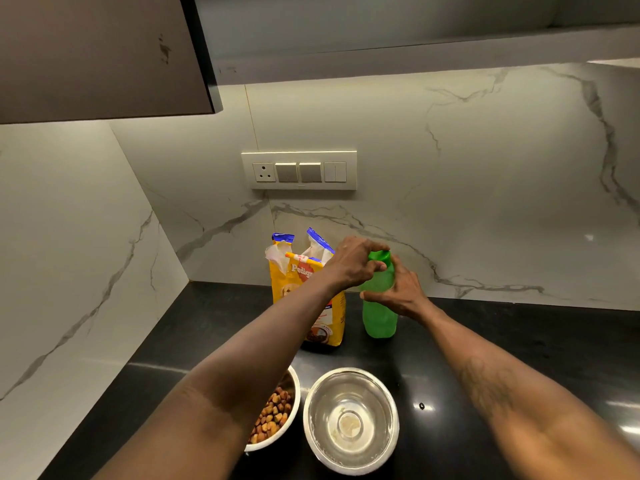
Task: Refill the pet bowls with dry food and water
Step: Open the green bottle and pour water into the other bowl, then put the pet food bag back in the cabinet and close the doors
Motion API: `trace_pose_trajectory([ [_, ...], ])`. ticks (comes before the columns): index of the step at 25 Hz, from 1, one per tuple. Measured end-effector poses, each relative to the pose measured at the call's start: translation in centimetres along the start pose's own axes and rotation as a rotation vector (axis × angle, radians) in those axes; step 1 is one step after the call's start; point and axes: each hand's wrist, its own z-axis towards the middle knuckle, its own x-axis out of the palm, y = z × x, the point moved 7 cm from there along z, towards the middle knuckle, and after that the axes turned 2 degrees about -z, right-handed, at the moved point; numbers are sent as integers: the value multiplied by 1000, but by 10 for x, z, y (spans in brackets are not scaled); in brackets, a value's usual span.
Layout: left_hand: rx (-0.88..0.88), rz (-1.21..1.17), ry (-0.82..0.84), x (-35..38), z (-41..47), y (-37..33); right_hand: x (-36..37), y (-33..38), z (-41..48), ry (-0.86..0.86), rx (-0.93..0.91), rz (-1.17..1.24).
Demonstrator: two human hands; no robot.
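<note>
While outstretched above the bowls [306,403], left hand [351,262] fingers around cap [379,256], right hand [403,293] fingers around green bottle [379,320].

We note polished, reflective metal in the empty bowl [322,400] and kibble bowl [298,389]; smooth translucent green plastic in the bottle [379,317], opaque in its cap [379,255]; a shiny printed bag [287,287]; a glossy black stone surface [519,341]; a sheened, marble-veined wall [450,168]; a matt brown cupboard [97,57].
</note>
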Motion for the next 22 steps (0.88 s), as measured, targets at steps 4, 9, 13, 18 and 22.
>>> trace_pose_trajectory([
  [4,-15,-25,80,9,0,3,-2,-10,8,29,77,65],
  [9,-45,-68,5,1,-24,30,-12,-16,4,-12,129,147],
  [13,-51,-136,-484,-48,-67,73,-37,20,-16,-336,1,-31],
  [18,-327,-123,-728,-82,-120,130,-28,106,-40,-733,-517,-111],
  [22,-664,-268,-643,-74,-140,173,20,124,-25,-541,-422,-48],
])
